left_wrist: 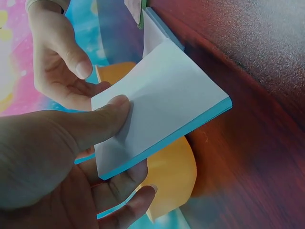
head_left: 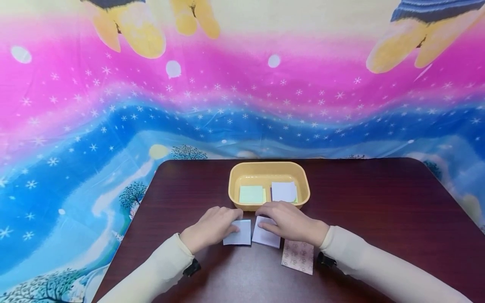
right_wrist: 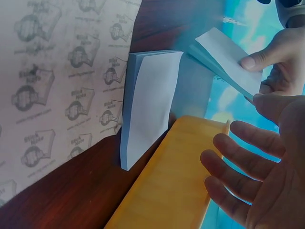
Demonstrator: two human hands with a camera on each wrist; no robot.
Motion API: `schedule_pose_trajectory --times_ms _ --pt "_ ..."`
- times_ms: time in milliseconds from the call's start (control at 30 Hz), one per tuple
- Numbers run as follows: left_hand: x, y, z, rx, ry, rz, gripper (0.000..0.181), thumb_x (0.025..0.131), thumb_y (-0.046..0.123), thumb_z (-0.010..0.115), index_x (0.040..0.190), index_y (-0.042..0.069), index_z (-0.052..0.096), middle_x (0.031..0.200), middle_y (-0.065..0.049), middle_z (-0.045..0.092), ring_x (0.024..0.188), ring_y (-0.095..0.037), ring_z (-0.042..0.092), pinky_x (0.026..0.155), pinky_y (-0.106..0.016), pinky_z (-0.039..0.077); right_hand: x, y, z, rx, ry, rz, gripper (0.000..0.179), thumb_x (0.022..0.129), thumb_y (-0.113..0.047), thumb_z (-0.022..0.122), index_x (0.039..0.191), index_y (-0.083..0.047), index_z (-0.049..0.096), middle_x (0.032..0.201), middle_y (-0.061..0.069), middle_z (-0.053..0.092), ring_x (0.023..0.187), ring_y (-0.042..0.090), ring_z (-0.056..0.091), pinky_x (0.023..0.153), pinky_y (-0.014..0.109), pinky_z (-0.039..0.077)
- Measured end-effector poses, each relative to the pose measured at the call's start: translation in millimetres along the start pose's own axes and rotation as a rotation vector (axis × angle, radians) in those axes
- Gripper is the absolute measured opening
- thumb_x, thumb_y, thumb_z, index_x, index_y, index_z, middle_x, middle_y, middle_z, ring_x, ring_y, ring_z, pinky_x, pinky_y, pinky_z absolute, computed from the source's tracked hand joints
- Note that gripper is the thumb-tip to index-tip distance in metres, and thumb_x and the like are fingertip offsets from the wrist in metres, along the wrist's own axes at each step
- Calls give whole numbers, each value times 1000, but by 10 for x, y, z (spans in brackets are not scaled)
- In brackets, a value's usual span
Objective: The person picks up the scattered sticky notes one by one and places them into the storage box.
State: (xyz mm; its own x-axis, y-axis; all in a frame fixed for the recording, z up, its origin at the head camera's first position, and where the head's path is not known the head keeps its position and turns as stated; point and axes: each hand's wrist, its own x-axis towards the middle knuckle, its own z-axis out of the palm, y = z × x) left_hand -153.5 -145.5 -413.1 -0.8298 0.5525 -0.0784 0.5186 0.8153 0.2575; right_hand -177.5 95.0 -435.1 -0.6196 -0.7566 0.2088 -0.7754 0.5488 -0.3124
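My left hand (head_left: 213, 226) holds a light-blue sticky note pad (left_wrist: 164, 90), with the thumb on its pale top sheet and fingers beneath. In the left wrist view the pad's blue edge faces the camera. My right hand (head_left: 289, 221) is relaxed, its fingers spread and loosely bent with nothing gripped. Its thumb comes close to a corner of the held pad in the right wrist view. Below the right hand, a second sticky note pad (right_wrist: 152, 105), pale on top with a blue-grey side, lies on the table.
A yellow plastic basket (head_left: 232, 185) stands just beyond the hands. Inside are a light-green pad (head_left: 251, 194), a pale lilac pad (head_left: 283, 191) and yellowish edges beneath them. A pinkish sheet with printed logos (head_left: 297, 256) lies on the dark wooden table (head_left: 363, 198) beside the right wrist.
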Motion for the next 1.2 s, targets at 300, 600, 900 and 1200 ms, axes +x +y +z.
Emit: schedule_pose_trajectory --times_ms 300,600,900,1200 --pt "-1 -27 -59 13 57 42 15 89 22 78 95 16 66 79 4 69 60 -6 50 57 -24 43 20 -42 -53 8 -29 36 26 98 -30 66 118 -14 72 110 -2 75 99 12 69 89 37 56" --pt "-13 -40 -130 25 87 46 17 89 23 79 97 15 67 80 4 69 60 -6 50 57 -23 43 52 -45 -114 22 -2 52 23 98 -29 66 116 -16 73 109 -5 74 99 9 69 90 37 55" --pt "8 -42 -205 45 102 39 19 88 24 79 100 15 67 84 3 73 62 -7 54 59 -25 46 106 -23 -166 -3 18 15 20 98 -27 67 114 -16 73 106 -5 74 96 10 68 88 36 55" --pt "52 -28 -300 43 108 18 18 87 24 80 96 16 65 79 3 70 60 -7 51 58 -25 43 145 -15 -237 -28 17 40 24 98 -29 67 116 -14 72 109 -4 74 100 10 69 91 37 55"
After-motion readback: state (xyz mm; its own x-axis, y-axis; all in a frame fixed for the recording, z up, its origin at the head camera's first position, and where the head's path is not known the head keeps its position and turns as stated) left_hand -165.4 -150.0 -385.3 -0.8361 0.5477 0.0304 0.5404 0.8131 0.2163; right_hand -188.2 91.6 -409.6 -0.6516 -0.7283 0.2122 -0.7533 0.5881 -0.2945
